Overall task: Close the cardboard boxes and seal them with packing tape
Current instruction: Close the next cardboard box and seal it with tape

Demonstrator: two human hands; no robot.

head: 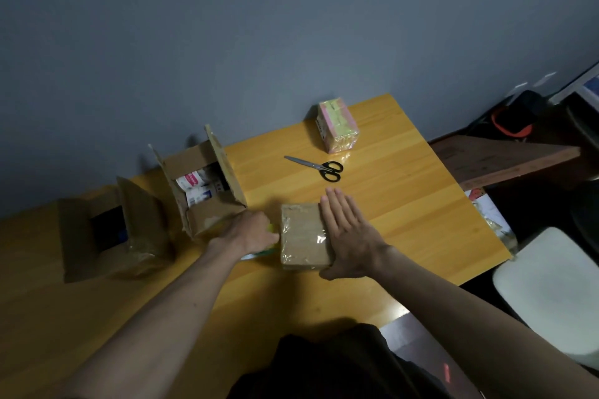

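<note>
**My arms and what I have on**

Both my forearms are bare right down to the wrists, with no sleeve showing on either one. My left hand (256, 232) and my right hand (348, 233) have no gloves, rings, watch or bands on them. Low in the frame, I'm wearing dark, nearly black clothing (327, 366) with soft folds.

The table (389, 204) is yellow-orange wood with a straight grain. On it, three boxes (303, 236) are plain brown, the scissors (330, 169) have black handles, and the packet (338, 126) at the table's far edge is pink and pale yellow.
</note>
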